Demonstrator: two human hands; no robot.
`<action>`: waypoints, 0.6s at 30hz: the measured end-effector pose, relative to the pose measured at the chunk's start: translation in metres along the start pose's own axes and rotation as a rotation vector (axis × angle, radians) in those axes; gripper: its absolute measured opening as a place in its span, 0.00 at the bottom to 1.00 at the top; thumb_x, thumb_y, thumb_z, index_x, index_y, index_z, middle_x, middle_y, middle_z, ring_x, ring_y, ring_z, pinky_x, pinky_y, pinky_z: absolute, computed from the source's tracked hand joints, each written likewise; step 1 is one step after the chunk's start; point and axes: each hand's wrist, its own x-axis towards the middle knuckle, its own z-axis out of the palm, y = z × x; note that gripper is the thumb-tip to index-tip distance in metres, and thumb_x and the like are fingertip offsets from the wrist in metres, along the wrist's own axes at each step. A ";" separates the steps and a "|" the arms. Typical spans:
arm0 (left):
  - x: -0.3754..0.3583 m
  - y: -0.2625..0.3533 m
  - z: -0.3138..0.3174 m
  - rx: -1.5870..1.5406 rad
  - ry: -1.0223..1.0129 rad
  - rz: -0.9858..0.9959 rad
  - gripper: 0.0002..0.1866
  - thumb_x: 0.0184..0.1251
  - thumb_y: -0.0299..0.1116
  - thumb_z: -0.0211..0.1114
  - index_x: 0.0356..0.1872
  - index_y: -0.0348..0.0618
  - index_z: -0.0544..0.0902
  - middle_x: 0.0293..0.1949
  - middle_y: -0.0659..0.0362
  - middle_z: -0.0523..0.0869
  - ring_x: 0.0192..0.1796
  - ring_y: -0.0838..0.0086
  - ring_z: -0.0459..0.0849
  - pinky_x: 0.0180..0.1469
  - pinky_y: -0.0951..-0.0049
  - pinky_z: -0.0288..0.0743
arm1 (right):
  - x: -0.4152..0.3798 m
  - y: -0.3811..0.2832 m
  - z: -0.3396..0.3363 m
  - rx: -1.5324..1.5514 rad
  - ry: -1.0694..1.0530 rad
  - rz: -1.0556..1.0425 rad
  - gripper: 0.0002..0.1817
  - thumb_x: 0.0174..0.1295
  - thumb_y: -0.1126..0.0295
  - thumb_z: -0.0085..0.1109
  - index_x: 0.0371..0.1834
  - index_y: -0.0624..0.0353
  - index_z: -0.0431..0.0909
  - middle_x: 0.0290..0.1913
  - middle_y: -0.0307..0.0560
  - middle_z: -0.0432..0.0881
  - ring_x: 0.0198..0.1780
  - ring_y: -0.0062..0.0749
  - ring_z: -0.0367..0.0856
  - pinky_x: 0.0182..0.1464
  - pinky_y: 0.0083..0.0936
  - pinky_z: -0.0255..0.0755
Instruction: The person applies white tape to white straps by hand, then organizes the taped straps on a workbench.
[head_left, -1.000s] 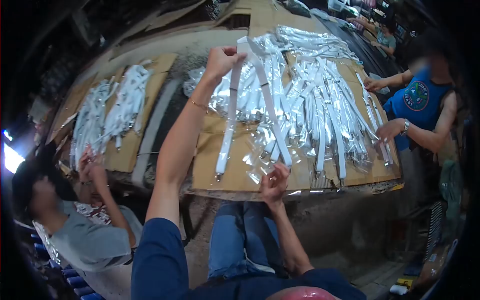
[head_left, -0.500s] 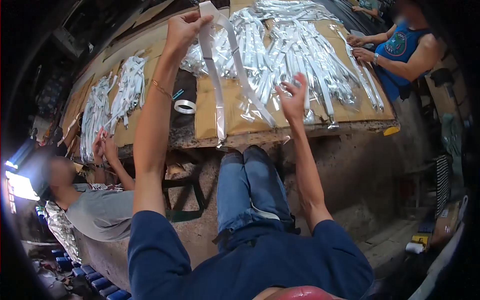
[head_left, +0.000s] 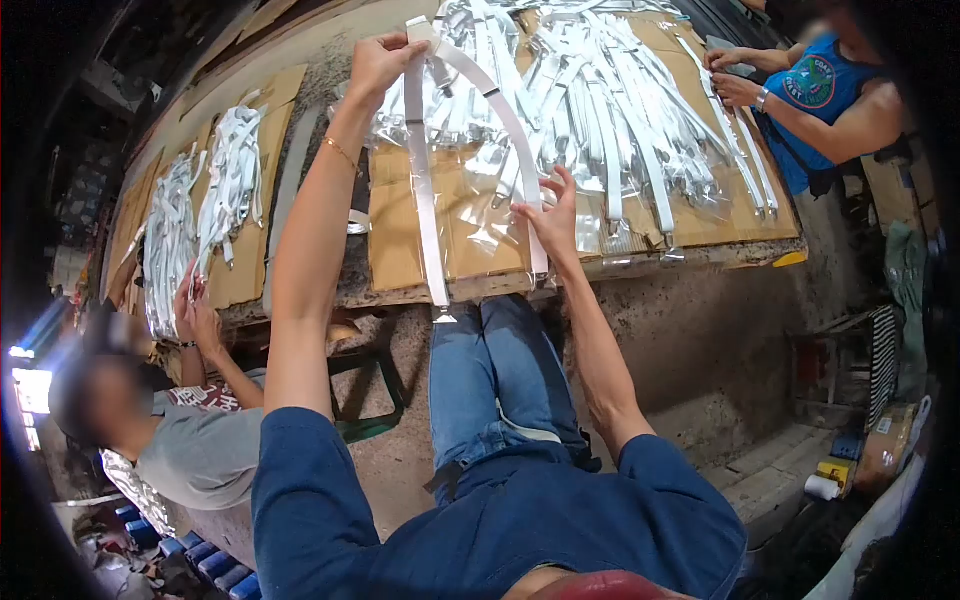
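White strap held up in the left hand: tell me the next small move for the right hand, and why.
The right hand should probably close its grip on the nearer tail: the left hand pinches the white strap near its top, both tails hang down, and the right hand, grip open, is right at that tail, though whether it touches is hard to tell.

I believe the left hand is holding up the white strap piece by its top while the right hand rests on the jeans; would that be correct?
Not quite: the head view shows the right hand raised at one hanging length of the white strap piece, not resting on the jeans.
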 end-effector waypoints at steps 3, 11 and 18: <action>0.023 -0.039 0.014 0.002 -0.005 -0.030 0.13 0.59 0.34 0.75 0.39 0.34 0.88 0.33 0.61 0.88 0.34 0.80 0.82 0.37 0.79 0.75 | 0.010 -0.006 -0.002 -0.017 -0.005 0.029 0.54 0.43 0.81 0.78 0.72 0.55 0.50 0.59 0.56 0.69 0.49 0.43 0.84 0.46 0.29 0.85; -0.073 -0.083 0.088 0.439 0.035 -0.159 0.21 0.64 0.46 0.65 0.42 0.33 0.84 0.33 0.44 0.87 0.36 0.55 0.86 0.44 0.58 0.77 | 0.020 0.014 -0.002 -0.223 0.063 -0.020 0.54 0.44 0.84 0.77 0.72 0.58 0.48 0.56 0.56 0.70 0.46 0.41 0.85 0.45 0.28 0.85; -0.119 -0.085 0.155 -0.281 -0.418 -0.714 0.19 0.71 0.40 0.63 0.46 0.29 0.81 0.35 0.52 0.87 0.31 0.75 0.84 0.32 0.77 0.78 | 0.011 -0.008 -0.006 -0.065 0.013 0.060 0.60 0.42 0.81 0.79 0.75 0.55 0.44 0.55 0.57 0.73 0.50 0.42 0.84 0.45 0.29 0.84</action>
